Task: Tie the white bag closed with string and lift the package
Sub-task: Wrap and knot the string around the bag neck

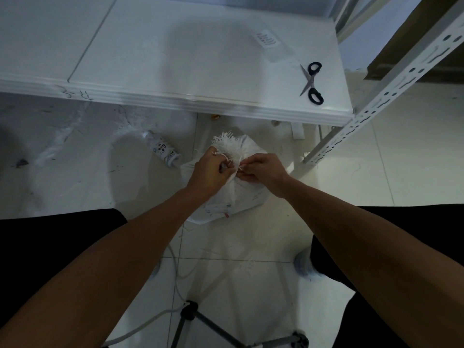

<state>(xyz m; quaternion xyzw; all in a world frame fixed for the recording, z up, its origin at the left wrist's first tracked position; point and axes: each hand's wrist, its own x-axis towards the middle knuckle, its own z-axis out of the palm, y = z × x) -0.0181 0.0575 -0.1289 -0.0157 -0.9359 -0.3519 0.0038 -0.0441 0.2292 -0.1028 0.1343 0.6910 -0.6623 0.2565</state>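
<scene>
A white woven bag (pixel 233 199) stands on the tiled floor below the shelf. Its mouth is gathered into a neck with a frayed white tuft (pixel 229 145) sticking up behind my hands. My left hand (pixel 211 169) is closed on the left side of the neck. My right hand (pixel 261 169) pinches the neck from the right, fingertips touching the left hand. Thin white string ends poke out between the fingers; the knot itself is hidden by my hands.
A white shelf board (pixel 190 71) spans the top, with black-handled scissors (pixel 312 82) near its right end. A perforated metal upright (pixel 376 96) runs diagonally at right. A plastic bottle (pixel 163 151) lies on the floor left of the bag. A stool leg and white cord (pixel 190 315) are below.
</scene>
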